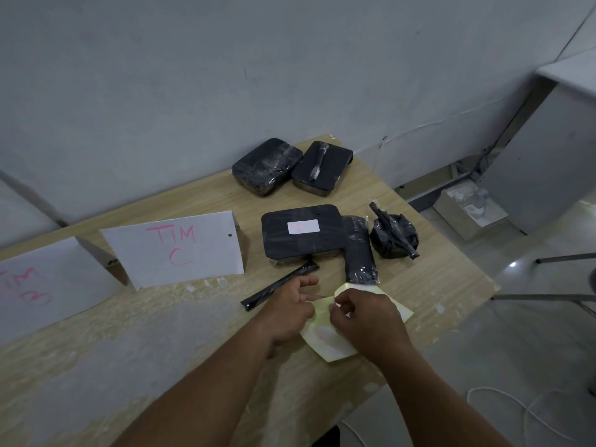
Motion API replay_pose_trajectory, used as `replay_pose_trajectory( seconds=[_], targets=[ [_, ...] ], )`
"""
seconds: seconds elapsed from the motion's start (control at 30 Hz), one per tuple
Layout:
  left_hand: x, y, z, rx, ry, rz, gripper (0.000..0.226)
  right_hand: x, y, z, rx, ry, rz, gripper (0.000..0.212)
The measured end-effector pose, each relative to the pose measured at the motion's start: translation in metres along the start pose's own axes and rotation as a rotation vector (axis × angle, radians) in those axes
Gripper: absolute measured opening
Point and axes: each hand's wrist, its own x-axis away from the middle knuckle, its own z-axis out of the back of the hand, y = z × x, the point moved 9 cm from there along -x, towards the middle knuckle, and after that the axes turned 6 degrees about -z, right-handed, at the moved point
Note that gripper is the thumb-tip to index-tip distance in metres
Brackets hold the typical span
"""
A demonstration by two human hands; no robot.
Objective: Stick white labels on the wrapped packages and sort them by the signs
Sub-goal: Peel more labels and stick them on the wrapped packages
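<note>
A pale yellow label sheet (329, 345) lies on the wooden table (429, 285) under both hands. My left hand (288, 312) presses the sheet with its fingers spread. My right hand (364, 321) pinches at the sheet with curled fingers. Beyond them lie black wrapped packages: a flat box (303, 232) bearing a white label (303, 226), an oblong package (359, 250), a round package (393, 235), a thin stick-shaped package (280, 283), and two boxes (266, 166) (322, 169) by the wall. A white sign reading "TIM C" (175, 250) stands left of them.
A second white sign with pink writing (42, 285) stands at the far left. The table's right edge drops to a tiled floor with a white cable (529, 414), a grey cabinet (548, 150) and a small bin (467, 211).
</note>
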Motion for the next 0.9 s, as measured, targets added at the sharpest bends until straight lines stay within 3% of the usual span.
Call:
replay_pose_trajectory(
  seconds=[0.53,0.9],
  targets=[
    [0.007,0.01,-0.004,-0.083,-0.043,-0.032,0.06,-0.001,-0.002,0.0,0.075,0.032,0.007,0.02],
    [0.008,0.006,-0.004,-0.058,-0.026,-0.02,0.059,0.001,0.01,-0.005,-0.102,-0.06,-0.075,0.015]
  ],
)
